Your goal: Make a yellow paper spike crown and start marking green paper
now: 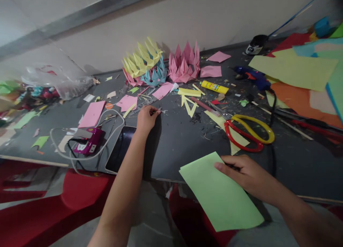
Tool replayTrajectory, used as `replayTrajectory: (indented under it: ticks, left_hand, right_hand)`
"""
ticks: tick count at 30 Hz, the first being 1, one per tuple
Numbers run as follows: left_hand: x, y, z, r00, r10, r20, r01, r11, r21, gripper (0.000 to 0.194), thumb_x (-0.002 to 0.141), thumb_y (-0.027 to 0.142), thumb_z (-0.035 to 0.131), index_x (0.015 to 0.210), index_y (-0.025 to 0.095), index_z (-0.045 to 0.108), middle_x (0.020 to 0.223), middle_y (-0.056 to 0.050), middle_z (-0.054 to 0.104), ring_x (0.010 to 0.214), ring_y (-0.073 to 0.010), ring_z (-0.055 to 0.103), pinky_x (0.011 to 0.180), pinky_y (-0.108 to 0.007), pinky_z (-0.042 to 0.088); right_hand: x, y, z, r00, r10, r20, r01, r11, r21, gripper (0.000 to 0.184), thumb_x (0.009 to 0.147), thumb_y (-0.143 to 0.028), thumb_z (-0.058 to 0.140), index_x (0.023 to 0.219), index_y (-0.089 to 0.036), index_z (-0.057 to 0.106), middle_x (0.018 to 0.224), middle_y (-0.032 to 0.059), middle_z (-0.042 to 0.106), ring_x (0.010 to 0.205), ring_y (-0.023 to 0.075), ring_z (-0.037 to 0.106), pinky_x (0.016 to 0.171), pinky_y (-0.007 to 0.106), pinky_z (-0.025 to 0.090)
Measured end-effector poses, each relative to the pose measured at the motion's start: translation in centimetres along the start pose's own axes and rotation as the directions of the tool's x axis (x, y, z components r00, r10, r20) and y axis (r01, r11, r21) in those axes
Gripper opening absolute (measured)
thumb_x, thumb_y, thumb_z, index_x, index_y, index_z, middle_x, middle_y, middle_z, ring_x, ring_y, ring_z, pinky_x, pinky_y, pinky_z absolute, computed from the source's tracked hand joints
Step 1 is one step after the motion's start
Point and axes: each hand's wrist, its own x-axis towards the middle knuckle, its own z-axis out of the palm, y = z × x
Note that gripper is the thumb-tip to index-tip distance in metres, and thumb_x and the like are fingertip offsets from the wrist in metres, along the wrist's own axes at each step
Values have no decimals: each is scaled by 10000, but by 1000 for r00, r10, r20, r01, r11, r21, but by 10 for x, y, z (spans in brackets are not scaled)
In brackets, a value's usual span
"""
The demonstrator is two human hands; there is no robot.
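Note:
My right hand (pixel 241 172) grips a folded sheet of light green paper (pixel 217 193) by its upper right edge, thumb on top. The paper hangs over the table's front edge. My left hand (pixel 148 119) rests on the dark tabletop (pixel 171 143) with thumb and fingertips pinched together beside a small pale scrap; what they hold, if anything, is too small to make out. Just below that wrist lies a phone or tablet (pixel 120 150), partly covered by my forearm. Scissors (pixel 249 132) with red and yellow handles lie beyond my right hand, over yellow paper strips.
Folded-paper crowns, yellow-and-blue (pixel 146 63) and pink (pixel 184 65), stand at the wall. A glue stick (pixel 214 87), a blue glue gun (pixel 253 77), a black jar (pixel 256 44) and coloured sheets (pixel 294 72) lie right. Left are a purple power adapter (pixel 89 141) and plastic bag (pixel 59 82). Red chairs (pixel 80 193) stand below.

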Motion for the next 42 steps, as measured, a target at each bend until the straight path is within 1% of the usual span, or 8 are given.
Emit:
replayTrajectory:
  ticks: [6,11,14,17,23,29,35,42]
  left_hand:
    - [0,1,1,1000,1,-19,-1,1000,12,109,773,256,558,722,174,608,739,-36,555,651,-150,495,657,-289,396]
    - [1,-1,1,1000,1,4,-1,1000,8,97,693,254,652,736,177,610,757,-31,565,642,-144,496,632,-274,399]
    - [3,-2,2,999,-18,-32,18,1000,22,9,728,172,585,720,172,589,767,-42,568,687,-161,507,671,-293,399]
    - [3,-2,2,998,-33,-60,34,999,22,103,792,192,502,725,174,578,745,-40,566,693,-164,513,696,-304,402]
    - [3,-3,2,999,-31,-36,31,999,11,172,681,301,671,774,172,605,724,-24,568,603,-137,500,629,-277,406]
    - [2,-2,0,997,-1,-74,3,1000,30,130,793,210,511,769,162,629,769,-52,590,682,-160,529,700,-302,419]
    - [-7,0,-7,996,81,35,-81,996,24,44,698,240,658,721,206,672,872,-40,626,776,-176,575,746,-299,451]
    - [-4,6,2,992,121,26,-123,982,140,100,777,144,540,707,170,608,1011,-117,556,1033,-285,489,866,-410,405]
  right_hand:
    - [1,0,1,1000,5,11,-5,1000,14,424,832,-538,404,625,-181,502,545,-34,384,521,99,388,461,218,319]
    - [0,0,2,1000,1,10,-1,999,35,415,830,-527,420,617,-180,496,550,-32,389,523,98,383,461,216,320]
    - [0,0,1,1000,-2,12,1,999,38,415,833,-525,415,622,-179,505,549,-30,394,522,98,383,458,215,317]
    - [-1,0,0,1000,-6,11,5,1000,27,416,836,-523,410,622,-179,504,549,-30,390,522,98,385,458,215,317]
    - [0,2,2,1000,-4,7,4,999,41,413,831,-521,422,617,-177,502,550,-32,388,525,96,381,455,209,323]
    - [-1,0,1,1000,-5,-6,5,999,37,407,822,-519,438,608,-179,510,532,-37,382,511,95,383,447,209,315]
    - [-1,0,0,1000,-12,1,12,1000,26,420,831,-523,418,608,-179,506,534,-32,404,513,97,387,449,212,320]
    - [0,1,1,1000,-14,0,14,1000,-3,426,830,-537,408,582,-192,447,527,-37,384,509,101,390,455,215,321]
